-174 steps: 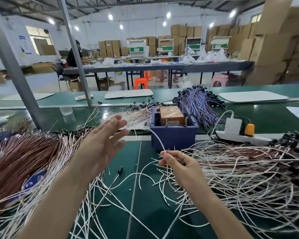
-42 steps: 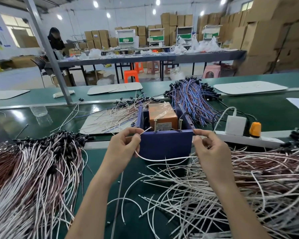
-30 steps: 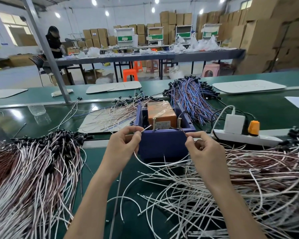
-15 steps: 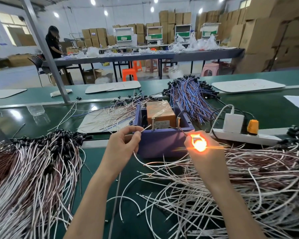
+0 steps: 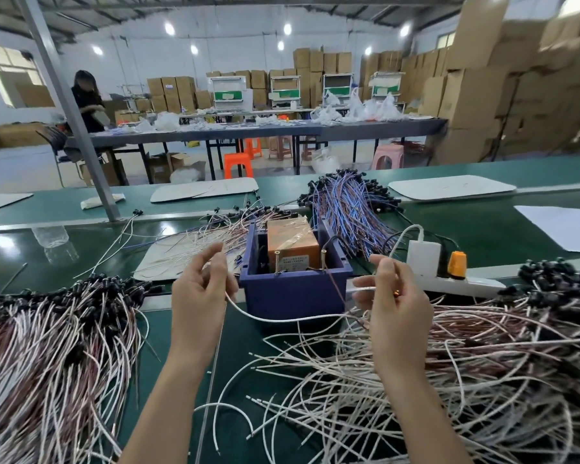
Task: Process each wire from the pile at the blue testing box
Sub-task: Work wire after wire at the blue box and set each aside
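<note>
Head view, nearest first: the pile of white wires (image 5: 416, 380) sprawls loose over the green surface (image 5: 181, 333) at lower right, under my right forearm. At lower left lies a denser heap of black-tipped wires (image 5: 47, 346). Just beyond, both my hands are raised in front of the blue testing box (image 5: 295, 293). My left hand (image 5: 198, 296), beside the box's left corner, has its fingers curled round one end of a single white wire (image 5: 282, 318). My right hand (image 5: 395, 306), off the box's right corner, pinches the other end. The wire sags between them across the box's front wall.

Inside the box sit an orange-brown block (image 5: 292, 242) and two upright metal posts (image 5: 277, 261); I can't tell whether either wire end touches them. Right of the box a white power strip (image 5: 462, 284) carries a white adapter (image 5: 423, 257) and an orange plug (image 5: 456, 260). Behind the box lies a bundle of blue and red wires (image 5: 349, 209). Further off stand an orange stool (image 5: 237, 164), a long table with a person (image 5: 87, 102) at it, and stacked cardboard boxes (image 5: 482, 78).
</note>
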`<move>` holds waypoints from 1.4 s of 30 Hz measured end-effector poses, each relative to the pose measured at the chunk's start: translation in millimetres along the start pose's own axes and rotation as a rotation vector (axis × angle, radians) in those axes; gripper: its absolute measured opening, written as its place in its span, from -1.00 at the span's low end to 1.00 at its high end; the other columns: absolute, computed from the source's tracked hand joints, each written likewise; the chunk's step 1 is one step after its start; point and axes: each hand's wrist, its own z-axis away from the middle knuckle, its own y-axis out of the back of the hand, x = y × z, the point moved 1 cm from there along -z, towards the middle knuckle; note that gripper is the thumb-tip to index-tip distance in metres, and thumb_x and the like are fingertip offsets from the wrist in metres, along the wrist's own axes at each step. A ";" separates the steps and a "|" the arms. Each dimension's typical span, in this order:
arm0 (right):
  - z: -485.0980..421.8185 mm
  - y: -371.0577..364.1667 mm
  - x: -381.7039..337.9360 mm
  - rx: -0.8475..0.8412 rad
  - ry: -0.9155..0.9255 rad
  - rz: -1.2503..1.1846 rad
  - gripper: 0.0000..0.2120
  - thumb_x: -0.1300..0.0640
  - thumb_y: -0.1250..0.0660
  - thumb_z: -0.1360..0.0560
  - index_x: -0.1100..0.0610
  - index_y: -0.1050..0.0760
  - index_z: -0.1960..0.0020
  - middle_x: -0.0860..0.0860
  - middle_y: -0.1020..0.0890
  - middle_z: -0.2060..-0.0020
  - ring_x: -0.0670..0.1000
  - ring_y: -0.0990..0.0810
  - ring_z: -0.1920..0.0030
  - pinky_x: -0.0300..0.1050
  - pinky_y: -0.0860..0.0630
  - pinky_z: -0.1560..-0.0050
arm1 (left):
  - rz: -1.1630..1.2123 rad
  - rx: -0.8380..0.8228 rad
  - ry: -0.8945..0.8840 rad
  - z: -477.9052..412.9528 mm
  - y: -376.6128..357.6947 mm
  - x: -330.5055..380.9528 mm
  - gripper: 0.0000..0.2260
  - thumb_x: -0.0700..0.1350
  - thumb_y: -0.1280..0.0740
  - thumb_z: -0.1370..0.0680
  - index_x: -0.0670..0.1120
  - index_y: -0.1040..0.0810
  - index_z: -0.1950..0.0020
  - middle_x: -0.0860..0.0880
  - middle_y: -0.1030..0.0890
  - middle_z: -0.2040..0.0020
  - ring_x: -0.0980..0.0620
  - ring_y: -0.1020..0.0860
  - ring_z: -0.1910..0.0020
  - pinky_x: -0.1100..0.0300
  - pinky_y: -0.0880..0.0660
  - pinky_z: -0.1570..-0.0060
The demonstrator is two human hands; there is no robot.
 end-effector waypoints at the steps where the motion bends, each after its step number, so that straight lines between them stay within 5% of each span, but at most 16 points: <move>1: -0.6 1.9 -6.9 0.054 -0.044 -0.104 -0.75 -0.06 -0.13 -0.71 -0.11 -0.57 -0.02 -0.07 -0.65 0.35 -0.11 -0.59 0.42 -0.30 -0.50 0.42 | 0.014 0.041 -0.012 1.0 -1.1 4.0 -0.85 -0.03 -0.23 -0.69 0.05 -0.56 -0.19 0.02 -0.58 0.39 0.12 -0.48 0.43 0.37 -0.47 0.33; 5: -18.0 15.7 -38.4 0.144 -0.221 -0.457 -0.70 0.05 -0.15 -0.67 0.00 -0.59 0.14 -0.12 -0.34 0.50 -0.11 -0.22 0.51 -0.27 -0.18 0.55 | 0.077 0.166 0.040 9.7 -5.3 18.3 -0.84 -0.01 -0.21 -0.70 0.03 -0.57 -0.07 0.06 -0.66 0.30 0.18 -0.51 0.43 0.36 -0.47 0.35; 9: -53.1 51.6 -55.1 0.260 -0.327 -0.540 -0.73 0.05 -0.16 -0.62 0.03 -0.57 0.16 -0.13 -0.29 0.53 -0.12 -0.17 0.56 -0.26 -0.14 0.59 | 0.251 0.216 0.332 17.1 -3.6 22.5 -0.83 -0.05 -0.28 -0.66 -0.06 -0.56 0.08 0.05 -0.62 0.34 0.11 -0.55 0.33 0.18 -0.53 0.21; 13: -78.3 95.8 -55.0 0.373 -0.337 -0.455 -0.73 0.03 -0.14 -0.59 0.04 -0.57 0.15 -0.12 -0.31 0.53 -0.09 -0.20 0.55 -0.19 -0.15 0.53 | 0.278 0.009 0.642 31.6 -17.6 25.3 -0.87 -0.10 -0.36 -0.61 -0.08 -0.54 0.13 0.02 -0.49 0.38 0.14 -0.46 0.51 0.23 -0.48 0.48; 16: -87.5 120.7 -55.8 0.448 -0.225 -0.084 -0.70 -0.03 -0.12 -0.55 0.08 -0.58 0.06 -0.06 -0.45 0.39 -0.11 -0.43 0.41 -0.10 -0.26 0.33 | 0.148 -0.255 0.753 51.0 -42.4 32.0 -0.86 -0.13 -0.35 -0.61 -0.16 -0.59 0.09 0.00 -0.54 0.43 0.09 -0.45 0.54 0.29 -0.40 0.56; 18: -87.4 135.9 -53.9 0.486 -0.097 0.364 -0.71 0.01 -0.15 -0.56 0.14 -0.56 -0.08 0.08 -0.57 0.14 0.09 -0.57 0.05 -0.03 -0.38 0.11 | -0.068 -0.454 0.706 63.7 -50.0 34.7 -0.75 -0.07 -0.30 -0.66 -0.21 -0.61 0.08 0.00 -0.59 0.43 0.06 -0.46 0.54 0.29 -0.39 0.55; 21: -76.5 146.9 -59.1 0.495 0.207 0.779 -0.72 0.12 -0.21 -0.55 0.16 -0.52 -0.21 0.26 -0.51 -0.18 0.28 -0.40 -0.28 0.23 -0.25 -0.39 | -0.491 -0.630 0.510 71.3 -43.9 35.8 -0.57 0.06 -0.23 -0.68 -0.23 -0.64 0.16 -0.08 -0.71 0.32 0.00 -0.55 0.47 0.23 -0.49 0.46; 24: -53.8 127.8 -70.6 0.342 0.465 0.755 -0.71 0.12 -0.18 -0.56 0.17 -0.52 -0.22 0.20 -0.55 -0.12 0.18 -0.42 -0.22 0.20 -0.30 -0.38 | -0.641 -0.633 0.447 63.5 -23.7 40.1 -0.57 0.06 -0.19 -0.68 -0.24 -0.64 0.11 -0.05 -0.71 0.32 -0.01 -0.58 0.46 0.21 -0.56 0.42; 27: -10.7 83.5 -73.3 0.052 0.536 0.635 -0.72 0.12 -0.18 -0.59 0.15 -0.52 -0.24 0.11 -0.59 -0.08 0.09 -0.47 -0.17 -0.03 -0.23 -0.40 | -0.807 -0.591 0.375 52.9 8.5 40.9 -0.59 0.08 -0.19 -0.67 -0.15 -0.64 0.17 -0.02 -0.70 0.35 0.02 -0.61 0.46 0.17 -0.61 0.30; 31: 55.4 27.6 -46.9 -0.292 0.527 0.710 -0.72 0.10 -0.26 -0.57 0.08 -0.52 -0.27 0.02 -0.57 -0.11 0.07 -0.48 -0.19 0.00 -0.38 -0.32 | -1.062 -0.393 0.179 37.4 69.0 31.9 -0.62 0.06 -0.19 -0.65 -0.10 -0.57 0.25 -0.02 -0.64 0.36 0.00 -0.62 0.36 0.16 -0.54 0.28; 34: 87.2 7.0 -21.3 -0.369 0.458 0.743 -0.71 0.13 -0.37 -0.53 0.06 -0.55 -0.25 0.00 -0.58 -0.10 0.07 -0.51 -0.17 0.06 -0.44 -0.31 | -1.282 -0.302 0.193 28.6 113.5 22.9 -0.70 0.05 -0.15 -0.67 -0.03 -0.55 0.14 0.02 -0.59 0.31 0.06 -0.55 0.35 0.19 -0.40 0.34; 38: 107.4 0.0 9.9 -0.496 0.349 0.794 -0.68 0.06 -0.29 -0.59 0.04 -0.49 -0.33 -0.03 -0.55 -0.17 0.02 -0.48 -0.22 0.02 -0.39 -0.39 | -1.437 -0.275 0.239 25.1 151.6 -2.4 -0.75 0.06 -0.14 -0.69 -0.06 -0.51 -0.04 0.04 -0.57 0.17 0.09 -0.57 0.22 0.16 -0.55 0.24; 42: 106.0 1.0 18.8 -0.525 0.287 0.735 -0.68 0.04 -0.20 -0.62 -0.02 -0.46 -0.35 -0.08 -0.54 -0.20 -0.04 -0.47 -0.25 -0.05 -0.34 -0.44 | -1.463 -0.277 0.279 20.1 161.1 -22.9 -0.62 0.13 -0.12 -0.69 -0.08 -0.45 -0.35 -0.06 -0.57 -0.19 0.00 -0.60 -0.08 0.10 -0.55 0.09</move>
